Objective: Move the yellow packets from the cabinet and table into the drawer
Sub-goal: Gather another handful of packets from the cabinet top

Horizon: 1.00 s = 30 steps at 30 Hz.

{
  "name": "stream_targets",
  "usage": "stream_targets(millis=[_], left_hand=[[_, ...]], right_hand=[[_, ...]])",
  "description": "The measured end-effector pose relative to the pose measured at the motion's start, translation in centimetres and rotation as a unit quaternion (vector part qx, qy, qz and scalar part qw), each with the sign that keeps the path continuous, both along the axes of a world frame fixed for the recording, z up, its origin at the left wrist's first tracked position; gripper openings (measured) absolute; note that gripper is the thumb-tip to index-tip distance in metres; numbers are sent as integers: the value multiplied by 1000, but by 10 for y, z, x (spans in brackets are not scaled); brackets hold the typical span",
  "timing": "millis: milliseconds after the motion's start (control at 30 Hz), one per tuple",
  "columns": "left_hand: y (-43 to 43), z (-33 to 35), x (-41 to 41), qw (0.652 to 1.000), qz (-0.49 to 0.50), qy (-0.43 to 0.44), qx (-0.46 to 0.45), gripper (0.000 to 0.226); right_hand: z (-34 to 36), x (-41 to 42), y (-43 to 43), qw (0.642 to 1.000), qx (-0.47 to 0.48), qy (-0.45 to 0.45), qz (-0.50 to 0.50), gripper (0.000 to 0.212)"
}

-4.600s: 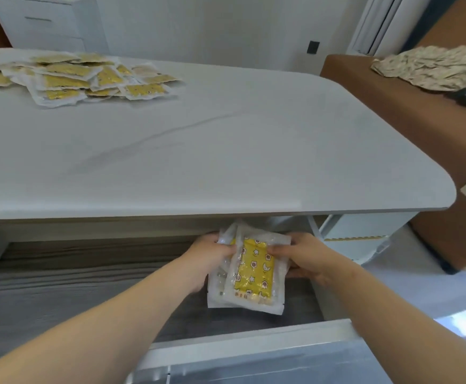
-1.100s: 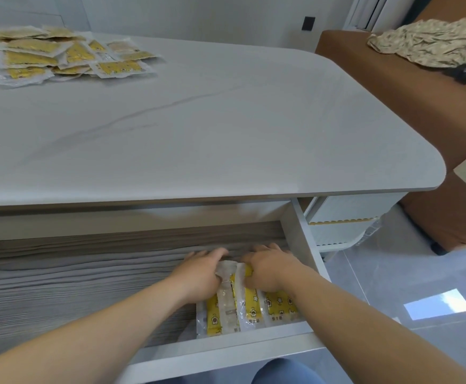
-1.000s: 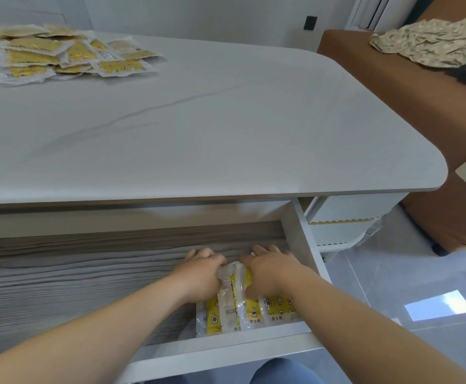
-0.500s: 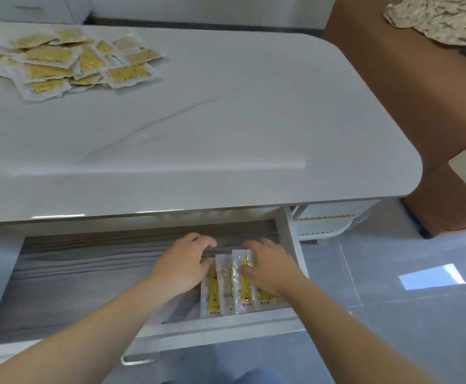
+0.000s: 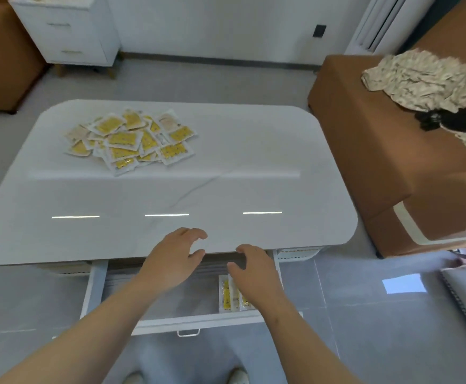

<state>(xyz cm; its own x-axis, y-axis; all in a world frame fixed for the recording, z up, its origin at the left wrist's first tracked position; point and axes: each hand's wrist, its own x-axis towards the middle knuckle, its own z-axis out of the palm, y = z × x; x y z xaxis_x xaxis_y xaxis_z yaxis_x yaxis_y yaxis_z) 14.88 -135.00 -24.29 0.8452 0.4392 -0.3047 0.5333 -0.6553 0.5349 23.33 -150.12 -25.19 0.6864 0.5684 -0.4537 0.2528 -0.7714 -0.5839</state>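
A pile of several yellow packets (image 5: 132,141) lies on the far left of the white table (image 5: 254,162). The drawer (image 5: 170,321) under the table's near edge stands pulled out. A few yellow packets (image 5: 227,295) stand packed in its right end. My left hand (image 5: 175,259) hovers over the table's near edge and the drawer, fingers loosely curled, holding nothing. My right hand (image 5: 254,273) hangs above the packets in the drawer, fingers relaxed and empty. A white cabinet (image 5: 68,31) stands at the far left with packets just visible on top.
A brown sofa (image 5: 392,134) runs along the right with a crumpled patterned cloth (image 5: 420,79) and a black object (image 5: 453,123) on it. A brown seat (image 5: 2,65) stands far left. My feet show on the grey floor below the drawer.
Both hands have let go of the packets and lifted out of the drawer. The view has risen and pulled back, so the whole table and the room show now.
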Motion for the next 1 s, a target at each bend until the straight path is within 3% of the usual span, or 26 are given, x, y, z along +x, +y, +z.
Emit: stream_targets(millis=[133, 500, 1000], left_hand=[[43, 23, -21, 1000, 2, -15, -7, 34], [189, 80, -107, 992, -121, -34, 15, 33], [365, 136, -200, 986, -64, -137, 67, 36]], right_hand=[[32, -24, 43, 1000, -4, -1, -18, 44], [97, -148, 177, 986, 18, -26, -161, 45], [153, -230, 360, 985, 78, -108, -108, 43]])
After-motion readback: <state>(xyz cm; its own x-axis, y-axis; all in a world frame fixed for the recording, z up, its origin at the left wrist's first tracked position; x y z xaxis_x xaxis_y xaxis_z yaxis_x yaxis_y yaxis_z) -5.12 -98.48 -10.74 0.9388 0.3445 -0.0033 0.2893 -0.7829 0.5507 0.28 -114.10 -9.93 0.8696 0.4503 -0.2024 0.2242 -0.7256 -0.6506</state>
